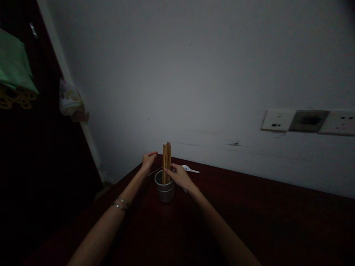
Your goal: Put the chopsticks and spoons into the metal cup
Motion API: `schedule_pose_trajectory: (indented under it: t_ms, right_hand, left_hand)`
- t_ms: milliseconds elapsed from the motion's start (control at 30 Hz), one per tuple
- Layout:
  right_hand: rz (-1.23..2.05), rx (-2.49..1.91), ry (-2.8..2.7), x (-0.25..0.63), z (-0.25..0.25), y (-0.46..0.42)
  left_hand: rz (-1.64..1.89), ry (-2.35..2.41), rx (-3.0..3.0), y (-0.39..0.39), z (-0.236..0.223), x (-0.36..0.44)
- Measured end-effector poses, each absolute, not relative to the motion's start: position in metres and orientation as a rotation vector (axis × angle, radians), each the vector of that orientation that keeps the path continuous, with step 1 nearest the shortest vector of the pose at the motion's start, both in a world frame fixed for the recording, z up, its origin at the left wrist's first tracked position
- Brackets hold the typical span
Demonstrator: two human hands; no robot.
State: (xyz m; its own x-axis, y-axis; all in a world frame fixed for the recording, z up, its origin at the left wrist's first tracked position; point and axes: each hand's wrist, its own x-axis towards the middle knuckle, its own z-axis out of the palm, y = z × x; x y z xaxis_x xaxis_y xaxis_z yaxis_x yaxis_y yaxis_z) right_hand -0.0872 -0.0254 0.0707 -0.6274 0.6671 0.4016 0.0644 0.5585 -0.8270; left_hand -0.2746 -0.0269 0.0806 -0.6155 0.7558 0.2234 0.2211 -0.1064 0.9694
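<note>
A bundle of wooden chopsticks (pixel 166 159) stands upright in a round grey metal cup (pixel 165 194) on the dark table. My right hand (pixel 181 177) closes its thumb and fingers around the bundle just above the cup's rim. Left of the chopsticks and apart from them, my left hand (pixel 149 161) hovers over the table's far corner, fingers partly extended and nothing visible in them. A thin light stick (pixel 154 171) shows between that hand and the cup. Behind my right hand lies a white spoon (pixel 190 169), and a small pale piece pokes out below the hand.
The dark red table (pixel 249 207) meets a grey wall (pixel 194 74) at its back edge. Sockets and switches (pixel 307 121) are on the wall at right. At left, a plastic bag (pixel 70 99) and a green cloth (pixel 15 61) hang by a dark door.
</note>
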Motion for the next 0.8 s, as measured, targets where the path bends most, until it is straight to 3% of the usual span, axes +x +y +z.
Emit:
schedule_pose_trajectory:
  t_ms: [100, 333, 633, 800]
  right_hand:
    - [0.822, -0.637, -2.086, -0.086, 0.074, -0.029]
    - [0.558, -0.780, -2.088, -0.080, 0.081, -0.031]
    - [0.723, -0.694, -1.960, -0.069, 0.110, -0.032]
    - [0.686, -0.602, -1.725, -0.045, 0.149, -0.042]
  left_hand:
    - [1.884, 1.525, 0.943, -0.037, 0.090, -0.263]
    - [1.733, 1.442, 0.994, -0.051, 0.104, -0.236]
    - [1.726, 1.526, 0.985, -0.061, 0.120, -0.243]
    - [2.039, 1.687, 1.119, -0.077, 0.151, -0.245]
